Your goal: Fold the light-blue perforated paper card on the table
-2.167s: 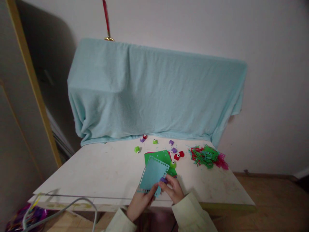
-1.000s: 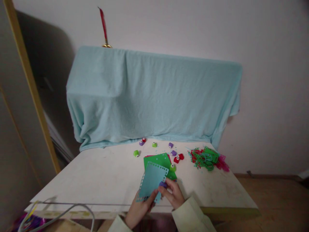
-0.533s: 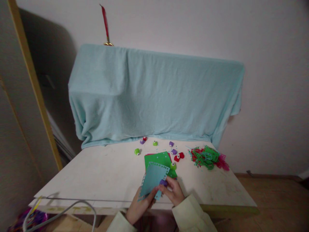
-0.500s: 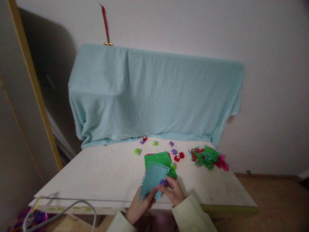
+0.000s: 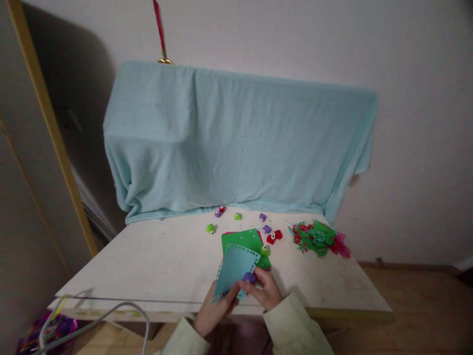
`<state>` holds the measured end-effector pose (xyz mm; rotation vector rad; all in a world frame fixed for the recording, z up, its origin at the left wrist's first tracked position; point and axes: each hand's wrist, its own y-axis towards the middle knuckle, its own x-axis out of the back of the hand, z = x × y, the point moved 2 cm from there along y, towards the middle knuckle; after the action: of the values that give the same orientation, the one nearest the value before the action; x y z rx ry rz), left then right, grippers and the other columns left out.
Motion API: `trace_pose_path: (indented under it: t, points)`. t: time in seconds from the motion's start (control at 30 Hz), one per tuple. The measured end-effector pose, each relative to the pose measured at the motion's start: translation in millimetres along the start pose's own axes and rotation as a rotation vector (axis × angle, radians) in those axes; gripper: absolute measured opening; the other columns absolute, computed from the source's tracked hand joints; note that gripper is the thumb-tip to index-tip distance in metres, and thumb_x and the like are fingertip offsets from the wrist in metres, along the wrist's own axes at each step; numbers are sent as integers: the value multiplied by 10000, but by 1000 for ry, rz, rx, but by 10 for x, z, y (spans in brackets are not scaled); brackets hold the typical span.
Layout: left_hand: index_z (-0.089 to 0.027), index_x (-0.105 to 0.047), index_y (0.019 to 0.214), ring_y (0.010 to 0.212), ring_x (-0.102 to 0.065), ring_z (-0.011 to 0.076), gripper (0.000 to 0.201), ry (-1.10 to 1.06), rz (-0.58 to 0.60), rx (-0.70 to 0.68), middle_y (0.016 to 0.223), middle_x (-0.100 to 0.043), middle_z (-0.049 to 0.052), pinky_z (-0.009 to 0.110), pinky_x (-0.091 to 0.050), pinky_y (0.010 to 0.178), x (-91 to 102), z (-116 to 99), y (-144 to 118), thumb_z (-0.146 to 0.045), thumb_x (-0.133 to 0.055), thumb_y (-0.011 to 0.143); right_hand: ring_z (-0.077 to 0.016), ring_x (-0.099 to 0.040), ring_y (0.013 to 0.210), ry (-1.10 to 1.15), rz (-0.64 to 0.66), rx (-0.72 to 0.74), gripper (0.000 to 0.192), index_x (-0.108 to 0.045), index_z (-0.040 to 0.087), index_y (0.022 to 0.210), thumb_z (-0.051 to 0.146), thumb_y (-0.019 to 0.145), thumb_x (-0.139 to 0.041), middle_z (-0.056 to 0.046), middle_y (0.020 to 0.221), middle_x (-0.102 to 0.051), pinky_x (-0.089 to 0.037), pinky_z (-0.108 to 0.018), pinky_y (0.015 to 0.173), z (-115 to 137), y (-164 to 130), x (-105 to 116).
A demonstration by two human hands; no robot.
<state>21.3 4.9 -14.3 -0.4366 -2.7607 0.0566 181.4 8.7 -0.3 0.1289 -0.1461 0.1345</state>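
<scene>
While left hand (image 5: 216,311) grips blue sheet (image 5: 234,268), right hand (image 5: 266,292) clamps purple punch (image 5: 249,277)

A matt light-blue foam sheet (image 5: 234,268) is showing a punched edge; at its four o'clock a glossy plastic purple punch (image 5: 249,277) is gleaming. Soft, napped teal cloth (image 5: 236,143) is draping at twelve o'clock over the smooth, scuffed white table (image 5: 155,261).

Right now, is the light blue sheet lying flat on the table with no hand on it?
No, the left hand holds the light blue sheet while the right hand presses a purple punch at its edge.
</scene>
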Motion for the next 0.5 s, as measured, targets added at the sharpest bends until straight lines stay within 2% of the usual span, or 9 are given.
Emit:
trace_pose_path:
  t: [0.27, 0.5]
  points:
    - [-182, -464, 595, 475, -435, 117, 451, -9, -19, 35, 514, -460, -22, 210, -368, 489, -7, -33, -14, -538, -364, 853, -156, -501, 652, -12, 12, -2, 339, -636, 153, 840, 463, 709, -674, -17, 695, -560, -433, -249, 590, 25, -2, -2]
    - [-179, -491, 580, 474, -441, 126, 443, -94, -7, 74, 507, -479, -9, 231, -363, 488, 7, -102, -45, -542, -439, 829, -157, -527, 618, -8, 15, 30, 337, -626, 155, 833, 483, 753, -624, -21, 679, -574, -449, -261, 583, 31, 3, 24]
